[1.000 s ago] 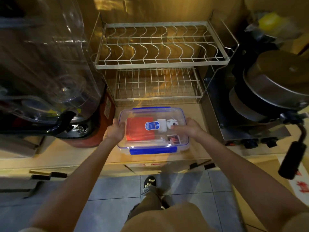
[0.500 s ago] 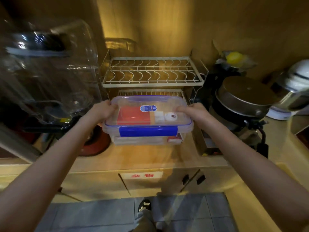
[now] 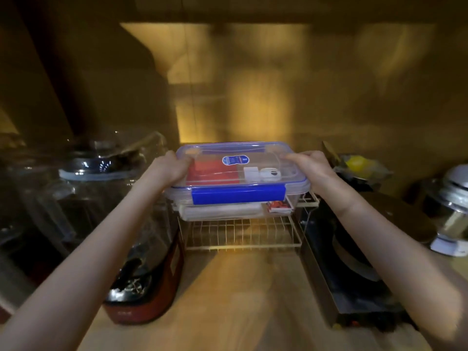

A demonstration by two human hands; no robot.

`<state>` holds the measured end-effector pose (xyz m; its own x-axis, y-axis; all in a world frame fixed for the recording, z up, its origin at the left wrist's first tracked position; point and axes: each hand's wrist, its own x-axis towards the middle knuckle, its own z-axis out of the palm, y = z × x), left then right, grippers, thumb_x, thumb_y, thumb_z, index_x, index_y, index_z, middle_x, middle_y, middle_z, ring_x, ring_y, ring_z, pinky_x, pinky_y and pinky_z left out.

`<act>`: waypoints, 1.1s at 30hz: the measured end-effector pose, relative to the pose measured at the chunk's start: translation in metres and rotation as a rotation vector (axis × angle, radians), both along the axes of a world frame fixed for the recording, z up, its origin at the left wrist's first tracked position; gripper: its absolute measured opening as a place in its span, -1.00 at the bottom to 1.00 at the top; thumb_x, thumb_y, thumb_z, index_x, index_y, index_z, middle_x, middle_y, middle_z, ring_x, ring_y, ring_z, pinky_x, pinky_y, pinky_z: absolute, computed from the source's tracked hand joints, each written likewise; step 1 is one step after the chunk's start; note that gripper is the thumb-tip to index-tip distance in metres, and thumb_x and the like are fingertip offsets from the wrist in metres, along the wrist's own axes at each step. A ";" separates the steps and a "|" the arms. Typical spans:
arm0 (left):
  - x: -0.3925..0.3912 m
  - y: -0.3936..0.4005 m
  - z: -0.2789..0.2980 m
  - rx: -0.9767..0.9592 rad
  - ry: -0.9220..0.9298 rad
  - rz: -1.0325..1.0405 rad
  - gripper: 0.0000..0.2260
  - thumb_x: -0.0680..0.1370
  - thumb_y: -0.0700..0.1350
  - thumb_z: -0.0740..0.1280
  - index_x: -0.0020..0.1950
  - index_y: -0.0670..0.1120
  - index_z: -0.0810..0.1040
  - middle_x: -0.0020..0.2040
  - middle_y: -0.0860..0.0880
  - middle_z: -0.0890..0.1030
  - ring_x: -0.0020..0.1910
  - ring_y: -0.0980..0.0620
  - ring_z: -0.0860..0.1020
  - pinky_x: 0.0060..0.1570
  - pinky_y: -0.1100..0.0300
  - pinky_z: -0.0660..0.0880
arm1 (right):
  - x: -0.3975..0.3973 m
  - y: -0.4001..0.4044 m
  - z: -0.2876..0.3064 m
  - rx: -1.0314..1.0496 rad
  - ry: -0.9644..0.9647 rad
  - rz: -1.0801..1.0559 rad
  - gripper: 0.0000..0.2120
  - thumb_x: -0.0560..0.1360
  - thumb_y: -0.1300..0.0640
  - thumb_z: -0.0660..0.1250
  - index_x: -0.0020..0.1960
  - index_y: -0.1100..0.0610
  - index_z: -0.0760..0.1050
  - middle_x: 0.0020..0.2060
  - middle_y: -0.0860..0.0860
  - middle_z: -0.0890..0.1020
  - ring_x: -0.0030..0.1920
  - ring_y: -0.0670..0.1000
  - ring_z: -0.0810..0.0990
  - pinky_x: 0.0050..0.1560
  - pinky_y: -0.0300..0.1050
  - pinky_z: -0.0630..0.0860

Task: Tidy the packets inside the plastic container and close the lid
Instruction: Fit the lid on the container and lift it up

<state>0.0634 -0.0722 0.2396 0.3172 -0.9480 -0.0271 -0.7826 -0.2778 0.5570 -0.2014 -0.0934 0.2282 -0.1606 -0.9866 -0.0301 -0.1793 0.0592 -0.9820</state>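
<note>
overhead, dim amber light: kitchen counter seen from a head-worn camera, picture soft with motion blur.
plastic container (image 3: 238, 209): clear, rectangular, held level in front of the wire dish rack (image 3: 240, 234), at about the height of its upper tier; whether resting on the rack or just clear of it cannot be told.
lid (image 3: 243, 164): clear with blue edging, seated on top, blue front clasp (image 3: 238, 195) folded down, blue oval sticker near the middle.
packets (image 3: 212, 172): red flat pack under the lid at left, white pieces at right, a small red-and-white one against the lower right wall; lying flat inside.
left hand (image 3: 168, 168): curled round the container's left edge, fingers over the lid rim.
right hand (image 3: 310, 165): gripping the right edge, fingers reaching over the lid's far right corner.
forearms: both bare, stretched forward from the lower corners.
left of rack: large clear jar with a lid (image 3: 98, 171), and a blender (image 3: 144, 282) on a red base nearer the camera.
right of rack: dark cooker (image 3: 354, 274) with a pan on it, a yellow thing in a bag (image 3: 359, 164) behind, a shiny kettle (image 3: 453, 211) at the far edge.
counter (image 3: 238, 300): pale wood, lit in a warm streak below the rack.
</note>
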 end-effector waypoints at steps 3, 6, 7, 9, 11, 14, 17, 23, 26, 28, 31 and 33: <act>-0.004 -0.019 0.001 -0.028 0.014 0.000 -0.44 0.60 0.12 0.02 0.49 -0.16 0.05 0.42 -0.26 0.33 0.36 -0.24 0.36 0.31 -0.10 0.32 | 0.007 -0.019 -0.001 -0.004 -0.014 -0.011 -0.73 0.42 0.05 0.42 0.00 0.18 0.46 -0.18 0.05 0.57 -0.21 -0.01 0.58 -0.26 -0.17 0.48; -0.005 -0.040 -0.011 -0.037 0.012 -0.005 -0.46 0.60 0.14 -0.05 0.50 -0.09 -0.02 0.37 -0.26 0.40 0.31 -0.25 0.42 0.32 -0.13 0.35 | 0.014 -0.040 -0.016 -0.006 -0.009 -0.016 -0.56 0.43 0.05 0.41 0.22 0.22 0.44 0.01 0.13 0.60 -0.04 0.08 0.62 -0.07 -0.08 0.54; -0.005 -0.046 -0.016 -0.036 0.009 -0.006 -0.46 0.60 0.14 -0.05 0.50 -0.08 -0.02 0.36 -0.26 0.42 0.30 -0.25 0.43 0.31 -0.13 0.36 | 0.016 -0.045 -0.021 -0.006 -0.002 -0.019 -0.54 0.43 0.05 0.41 0.25 0.23 0.42 0.04 0.14 0.60 -0.03 0.08 0.62 -0.03 -0.06 0.56; -0.004 -0.058 -0.028 -0.016 0.019 0.001 -0.44 0.58 0.18 -0.02 0.50 -0.06 -0.01 0.35 -0.26 0.43 0.29 -0.26 0.44 0.31 -0.15 0.37 | 0.019 -0.056 -0.032 0.010 0.015 -0.012 -0.53 0.45 0.05 0.39 0.27 0.23 0.41 0.03 0.13 0.60 -0.08 0.06 0.62 -0.06 -0.05 0.59; -0.002 -0.068 -0.038 0.007 0.039 0.006 -0.43 0.57 0.20 0.01 0.49 -0.05 0.01 0.34 -0.27 0.42 0.28 -0.27 0.44 0.30 -0.16 0.38 | 0.021 -0.066 -0.040 0.030 0.039 0.001 -0.57 0.47 0.07 0.37 0.26 0.24 0.41 -0.07 0.08 0.60 -0.18 0.00 0.60 -0.24 -0.16 0.53; 0.002 -0.082 -0.050 0.065 0.026 0.026 -0.44 0.57 0.19 0.00 0.49 -0.02 0.01 0.35 -0.26 0.41 0.30 -0.27 0.42 0.30 -0.16 0.37 | 0.025 -0.079 -0.049 0.064 0.046 0.011 -0.58 0.47 0.09 0.38 0.25 0.25 0.42 -0.04 0.12 0.61 -0.22 -0.02 0.58 -0.28 -0.21 0.50; 0.003 -0.091 -0.055 0.078 0.006 0.044 -0.46 0.58 0.17 -0.01 0.48 -0.06 0.06 0.34 -0.24 0.43 0.30 -0.25 0.42 0.29 -0.13 0.36 | 0.027 -0.092 -0.052 0.092 0.048 0.014 -0.54 0.46 0.12 0.39 0.28 0.27 0.39 0.01 0.16 0.59 -0.16 0.03 0.59 -0.28 -0.20 0.51; 0.000 -0.107 -0.055 0.102 -0.168 0.033 -0.52 0.60 0.08 0.00 0.47 -0.11 0.13 0.41 -0.26 0.31 0.38 -0.26 0.30 0.32 -0.15 0.30 | 0.033 -0.117 -0.057 0.117 0.045 -0.014 -0.52 0.46 0.10 0.37 0.31 0.25 0.36 0.08 0.19 0.58 0.01 0.11 0.61 0.04 0.01 0.57; -0.017 -0.107 -0.054 0.071 -0.340 -0.066 -0.53 0.60 0.07 -0.03 0.45 -0.12 0.22 0.50 -0.21 0.17 0.49 -0.22 0.09 0.43 -0.23 0.06 | 0.036 -0.129 -0.059 0.128 0.014 -0.022 -0.59 0.45 0.09 0.38 0.23 0.24 0.43 0.02 0.17 0.60 0.00 0.13 0.62 0.11 0.07 0.56; -0.026 -0.110 -0.056 0.042 -0.353 -0.141 -0.51 0.60 0.10 -0.05 0.46 -0.09 0.22 0.53 -0.18 0.13 0.52 -0.19 0.01 0.45 -0.24 -0.10 | 0.038 -0.137 -0.059 0.133 0.012 -0.017 -0.66 0.45 0.08 0.38 0.16 0.20 0.46 -0.04 0.13 0.60 -0.01 0.12 0.61 0.14 0.10 0.55; -0.033 -0.119 -0.060 0.027 -0.326 -0.188 -0.50 0.60 0.13 -0.07 0.48 -0.08 0.15 0.54 -0.19 0.09 0.52 -0.20 0.02 0.47 -0.20 -0.11 | 0.038 -0.148 -0.061 0.138 -0.002 -0.011 -0.68 0.45 0.05 0.38 0.14 0.13 0.45 -0.04 0.12 0.60 -0.03 0.11 0.62 0.12 0.11 0.56; -0.034 -0.124 -0.060 0.014 -0.349 -0.183 -0.49 0.60 0.12 -0.08 0.50 -0.07 0.07 0.55 -0.18 0.07 0.52 -0.20 0.04 0.47 -0.19 -0.07 | 0.039 -0.156 -0.063 0.131 -0.015 -0.007 -0.60 0.45 0.04 0.38 0.23 0.15 0.42 0.00 0.13 0.60 -0.07 0.09 0.62 -0.02 0.02 0.58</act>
